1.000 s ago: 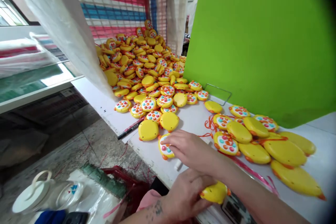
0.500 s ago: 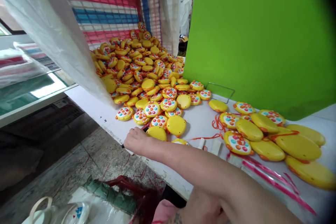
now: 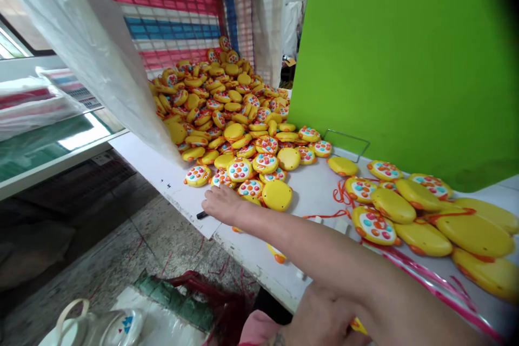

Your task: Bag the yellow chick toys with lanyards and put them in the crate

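Observation:
My right hand (image 3: 222, 204) reaches across to the left, over the front edge of a pile of yellow toys (image 3: 234, 132) with coloured dots. Its fingers are curled downward, and whatever they hold is hidden. Beside them a short black object (image 3: 201, 215) shows on the white table (image 3: 154, 170). Low in the view, under the right forearm, my left hand (image 3: 328, 311) is bent round a yellow toy (image 3: 358, 326), of which only a small part shows. Another toy (image 3: 277, 253) lies partly beneath the right forearm.
The pile spills from a striped woven bag (image 3: 174, 30) with a clear liner (image 3: 101, 59). A green panel (image 3: 397, 65) stands behind more toys (image 3: 391, 205) at the right. A wire loop (image 3: 347, 138) touches it. Bags and a lidded container (image 3: 117, 327) are below the table.
The view has shifted slightly. My right hand has moved a little up and right, uncovering more of the black object. A yellow toy now shows at my left hand.

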`<state>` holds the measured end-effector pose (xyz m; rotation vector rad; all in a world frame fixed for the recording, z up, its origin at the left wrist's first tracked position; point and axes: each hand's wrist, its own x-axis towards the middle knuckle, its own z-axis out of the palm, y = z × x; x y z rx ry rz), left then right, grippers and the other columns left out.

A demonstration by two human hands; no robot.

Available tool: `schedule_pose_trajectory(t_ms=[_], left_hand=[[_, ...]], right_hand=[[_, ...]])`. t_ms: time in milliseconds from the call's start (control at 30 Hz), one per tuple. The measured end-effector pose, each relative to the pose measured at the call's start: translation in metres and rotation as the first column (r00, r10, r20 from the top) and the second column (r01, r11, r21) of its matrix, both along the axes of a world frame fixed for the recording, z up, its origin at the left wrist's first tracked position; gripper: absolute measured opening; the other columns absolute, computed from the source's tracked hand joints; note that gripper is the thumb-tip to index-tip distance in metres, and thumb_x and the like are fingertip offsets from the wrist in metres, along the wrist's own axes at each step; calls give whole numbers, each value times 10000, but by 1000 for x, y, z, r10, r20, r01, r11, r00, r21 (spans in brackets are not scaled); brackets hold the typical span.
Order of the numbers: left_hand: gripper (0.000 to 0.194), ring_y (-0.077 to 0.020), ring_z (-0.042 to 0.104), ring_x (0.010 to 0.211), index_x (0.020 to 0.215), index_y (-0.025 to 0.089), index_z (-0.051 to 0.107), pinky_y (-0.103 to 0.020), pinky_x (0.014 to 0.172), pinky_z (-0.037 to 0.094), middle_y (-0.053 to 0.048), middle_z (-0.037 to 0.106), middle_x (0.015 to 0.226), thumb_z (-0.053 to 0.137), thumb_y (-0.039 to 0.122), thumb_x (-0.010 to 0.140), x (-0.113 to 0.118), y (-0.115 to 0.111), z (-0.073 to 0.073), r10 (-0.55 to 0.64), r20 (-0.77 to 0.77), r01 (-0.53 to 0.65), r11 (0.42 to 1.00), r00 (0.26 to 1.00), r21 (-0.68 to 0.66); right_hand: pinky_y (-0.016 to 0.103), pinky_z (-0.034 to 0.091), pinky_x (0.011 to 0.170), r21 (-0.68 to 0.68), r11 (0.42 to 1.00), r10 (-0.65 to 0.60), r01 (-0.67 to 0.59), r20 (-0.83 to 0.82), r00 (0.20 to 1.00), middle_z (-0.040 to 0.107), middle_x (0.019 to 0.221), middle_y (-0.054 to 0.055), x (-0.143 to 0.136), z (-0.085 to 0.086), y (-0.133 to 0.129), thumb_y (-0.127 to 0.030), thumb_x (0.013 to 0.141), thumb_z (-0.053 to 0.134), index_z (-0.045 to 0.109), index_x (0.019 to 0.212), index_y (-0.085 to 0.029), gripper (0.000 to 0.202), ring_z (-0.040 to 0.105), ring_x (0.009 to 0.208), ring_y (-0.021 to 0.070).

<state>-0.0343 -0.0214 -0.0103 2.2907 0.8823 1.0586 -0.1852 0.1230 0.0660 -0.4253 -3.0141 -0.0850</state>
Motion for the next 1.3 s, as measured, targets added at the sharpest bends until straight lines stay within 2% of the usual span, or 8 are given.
schedule_pose_trajectory(t_ms=[100, 233, 400, 533, 633, 700, 900, 1300], left_hand=[[227, -193, 608, 1105, 1058, 248, 565, -309, 942, 507, -49, 673, 1126, 528, 257, 834, -1, -1, 5, 28, 155, -27, 1000, 988, -6], [309, -204, 593, 1105, 1173, 237, 548, -335, 955, 487, -70, 642, 1174, 537, 222, 864, -8, -3, 21, -3, 203, 27, 993, 979, -117], [415, -211, 518, 1189, 1257, 232, 512, -371, 1033, 417, -86, 590, 1253, 595, 197, 852, -16, -4, 27, -26, 221, 70, 979, 975, -194], [407, -194, 544, 1149, 1220, 258, 531, -346, 1001, 439, -50, 631, 1187, 649, 221, 832, -8, -2, 29, 121, 275, -33, 953, 954, -303], [371, -191, 573, 1097, 1180, 250, 563, -331, 951, 467, -53, 633, 1177, 667, 250, 824, 7, 7, 35, 214, 283, -93, 917, 935, -389], [356, -194, 585, 1073, 1163, 239, 581, -332, 931, 478, -60, 640, 1159, 676, 265, 821, 17, 15, 36, 226, 297, -96, 913, 928, -396], [351, -208, 561, 1103, 1174, 230, 586, -370, 958, 466, -78, 647, 1135, 662, 234, 830, 28, 24, 27, 153, 282, -82, 965, 947, -249], [363, -225, 489, 1190, 1228, 218, 542, -421, 1004, 438, -92, 603, 1202, 571, 169, 870, 23, 19, 25, 188, 45, -183, 978, 981, -102]], right_hand=[[337, 492, 741, -11, 999, -31, 30, -144, 989, 689, 962, 79, 9, 11, 3, -113, 895, 518, 634, 965, -155, 142, 631, 935, 221], [283, 486, 665, -98, 992, -114, 80, -406, 907, 688, 895, 45, 43, 48, 4, -332, 898, 586, 574, 1031, -178, 204, 648, 858, 202], [210, 474, 676, -389, 921, -304, 28, -669, 679, 648, 880, -3, 151, 89, -15, -369, 899, 575, 547, 981, -179, 209, 624, 777, 107], [215, 509, 668, -643, 747, -633, 171, -607, 480, 623, 794, -28, 265, 74, -57, -286, 934, 524, 554, 1024, -218, 117, 634, 716, 100], [240, 539, 710, -650, 669, -743, 360, -567, 356, 646, 853, 1, 330, 45, -97, -223, 930, 517, 589, 1027, -231, 121, 656, 772, 123], [258, 549, 773, -583, 647, -761, 492, -537, 363, 646, 975, 33, 355, 27, -119, -202, 923, 514, 615, 1068, -239, 181, 654, 872, 143], [232, 542, 860, -391, 705, -699, 591, -520, 491, 665, 1050, 50, 362, -3, -149, -131, 907, 509, 615, 1136, -213, 265, 642, 976, 142], [317, 565, 857, -248, 730, -659, 637, -505, 558, 675, 1139, 140, 345, -15, -157, -94, 905, 489, 589, 1080, -141, 206, 657, 1024, 192]])
